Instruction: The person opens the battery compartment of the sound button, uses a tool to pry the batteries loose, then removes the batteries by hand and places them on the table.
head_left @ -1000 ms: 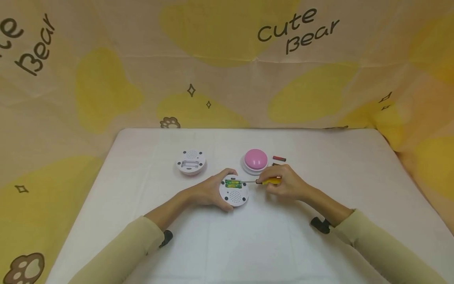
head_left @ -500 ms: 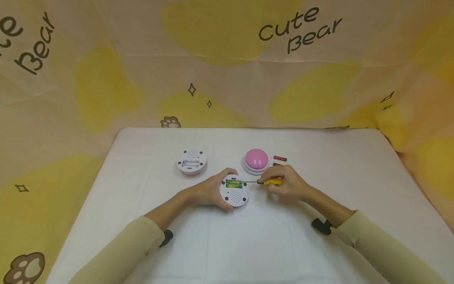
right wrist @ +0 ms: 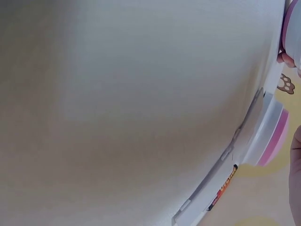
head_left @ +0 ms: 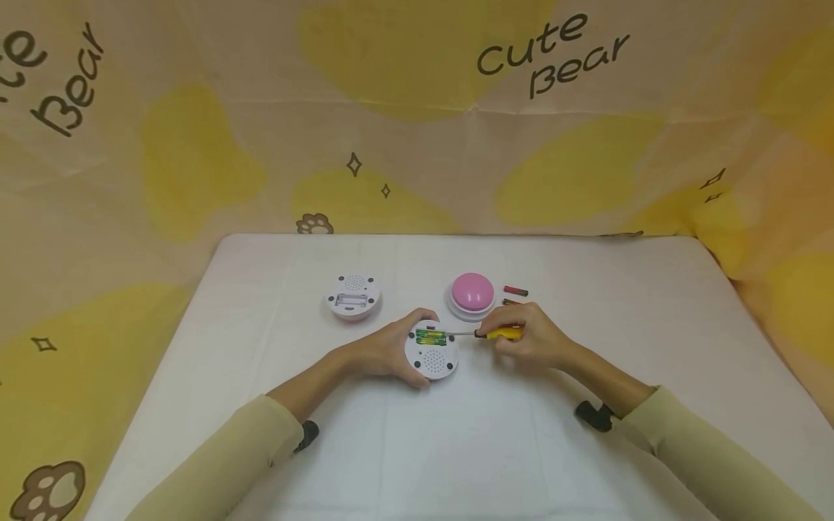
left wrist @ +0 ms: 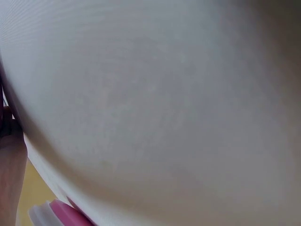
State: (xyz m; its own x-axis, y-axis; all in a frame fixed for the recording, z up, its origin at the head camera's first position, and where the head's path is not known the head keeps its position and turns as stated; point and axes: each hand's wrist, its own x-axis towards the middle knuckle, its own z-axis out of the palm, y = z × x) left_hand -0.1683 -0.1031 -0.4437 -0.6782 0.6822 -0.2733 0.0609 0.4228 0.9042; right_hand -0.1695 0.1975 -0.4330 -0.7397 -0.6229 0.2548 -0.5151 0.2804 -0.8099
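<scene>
In the head view my left hand [head_left: 391,349] grips a round white push-button device [head_left: 435,362] by its rim, underside up. Two green batteries [head_left: 431,337] lie side by side in its uncovered battery compartment, near small dark feet and speaker holes. My right hand [head_left: 531,335] holds a screwdriver [head_left: 503,333] by its yellow handle. The metal shaft points left, its tip at the right end of the batteries. In the right wrist view, fingertips of the left hand show under the device [right wrist: 293,35], and part of the right hand [right wrist: 295,174] is at the edge.
A pink-domed button [head_left: 472,291] stands upright behind the hands. Beside it lie red-and-black batteries [head_left: 515,291], one partly behind the right hand. Another device [head_left: 353,298] rests upside down at left, its battery compartment bare. Thin white covers [right wrist: 237,136] show in the right wrist view.
</scene>
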